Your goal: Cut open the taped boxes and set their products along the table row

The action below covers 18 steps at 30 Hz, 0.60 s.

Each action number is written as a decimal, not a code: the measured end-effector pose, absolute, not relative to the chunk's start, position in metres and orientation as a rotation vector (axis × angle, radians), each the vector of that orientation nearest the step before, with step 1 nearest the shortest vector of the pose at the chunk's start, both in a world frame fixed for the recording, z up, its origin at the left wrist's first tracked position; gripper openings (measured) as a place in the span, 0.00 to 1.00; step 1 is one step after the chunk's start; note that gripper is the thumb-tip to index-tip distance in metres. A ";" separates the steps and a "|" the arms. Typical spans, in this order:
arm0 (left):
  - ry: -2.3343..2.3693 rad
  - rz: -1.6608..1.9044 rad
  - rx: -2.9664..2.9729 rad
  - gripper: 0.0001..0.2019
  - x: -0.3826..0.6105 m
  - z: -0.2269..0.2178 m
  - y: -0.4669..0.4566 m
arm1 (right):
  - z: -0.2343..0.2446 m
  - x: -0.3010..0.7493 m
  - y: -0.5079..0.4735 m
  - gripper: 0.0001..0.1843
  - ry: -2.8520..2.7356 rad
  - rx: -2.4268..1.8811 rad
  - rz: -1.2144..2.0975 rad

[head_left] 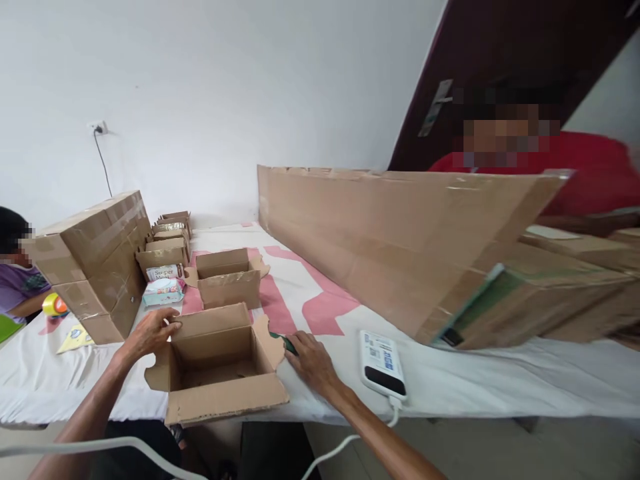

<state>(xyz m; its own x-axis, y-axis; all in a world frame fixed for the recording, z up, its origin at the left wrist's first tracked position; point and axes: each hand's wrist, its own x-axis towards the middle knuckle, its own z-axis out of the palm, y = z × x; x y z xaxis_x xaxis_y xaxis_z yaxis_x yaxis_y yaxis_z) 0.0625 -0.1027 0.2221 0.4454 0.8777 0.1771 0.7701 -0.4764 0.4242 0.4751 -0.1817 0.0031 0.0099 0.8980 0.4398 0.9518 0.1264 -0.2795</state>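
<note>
An open cardboard box (225, 400) stands at the front edge of the cloth-covered table, its flaps folded outward and its inside bare. My left hand (153, 333) grips its far left corner, thumb and fingers closed at the flap's edge. To the right of the box, my right hand (311, 360) is closed around a small dark green object (285, 342); most of it is hidden, so its kind is unclear. Just behind stands a second open cardboard box (230, 288). A pack of wipes (164, 292) lies to its left.
Stacked closed cartons (95, 267) rise at left, near a row of open boxes (170, 247). A tall cardboard panel (380, 233) crosses the right side. A white device (383, 363) with a cable lies right. People sit at both sides; yellow tape (54, 305) is left.
</note>
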 end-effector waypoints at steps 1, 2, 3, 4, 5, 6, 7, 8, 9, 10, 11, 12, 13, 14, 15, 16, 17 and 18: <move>1.428 0.561 2.460 0.16 0.061 0.227 -0.099 | 0.001 0.474 -0.181 0.10 -1.873 -1.765 -0.158; 1.427 0.574 2.514 0.16 0.062 0.232 -0.095 | -0.001 0.473 -0.181 0.10 -1.855 -1.751 -0.175; 1.414 0.575 2.579 0.17 0.065 0.237 -0.090 | -0.002 0.472 -0.181 0.11 -1.842 -1.741 -0.188; 1.399 0.563 2.649 0.17 0.070 0.243 -0.086 | -0.003 0.471 -0.180 0.11 -1.835 -1.735 -0.196; 1.386 0.536 2.720 0.17 0.077 0.248 -0.080 | -0.004 0.471 -0.180 0.10 -1.830 -1.734 -0.201; 1.378 0.494 2.790 0.17 0.087 0.253 -0.074 | -0.004 0.470 -0.179 0.10 -1.826 -1.737 -0.206; 1.373 0.442 2.855 0.17 0.097 0.257 -0.067 | -0.004 0.469 -0.179 0.10 -1.821 -1.741 -0.212; 1.367 0.389 2.911 0.17 0.109 0.261 -0.060 | -0.003 0.469 -0.179 0.10 -1.818 -1.742 -0.219; 1.358 0.343 2.956 0.18 0.121 0.264 -0.051 | -0.002 0.469 -0.178 0.10 -1.816 -1.740 -0.224; 1.348 0.304 2.989 0.18 0.132 0.266 -0.043 | -0.001 0.468 -0.178 0.10 -1.814 -1.735 -0.228; 1.338 0.269 3.011 0.19 0.143 0.267 -0.033 | 0.000 0.468 -0.178 0.10 -1.811 -1.730 -0.231; 1.329 0.239 3.023 0.21 0.152 0.268 -0.024 | 0.001 0.468 -0.178 0.10 -1.808 -1.727 -0.232; 1.322 0.209 3.030 0.23 0.159 0.267 -0.016 | 0.001 0.468 -0.178 0.09 -1.802 -1.727 -0.232; 1.320 0.172 3.036 0.24 0.165 0.266 -0.008 | 0.002 0.467 -0.178 0.09 -1.796 -1.729 -0.231; 1.321 0.132 3.041 0.23 0.170 0.264 -0.001 | 0.003 0.467 -0.178 0.09 -1.791 -1.731 -0.229; 1.323 0.094 3.047 0.20 0.173 0.261 0.004 | 0.004 0.467 -0.178 0.09 -1.789 -1.731 -0.227; 1.324 0.059 3.053 0.16 0.176 0.258 0.007 | 0.004 0.467 -0.178 0.09 -1.790 -1.730 -0.225; 1.325 0.029 3.060 0.11 0.177 0.255 0.009 | 0.005 0.467 -0.178 0.09 -1.791 -1.728 -0.224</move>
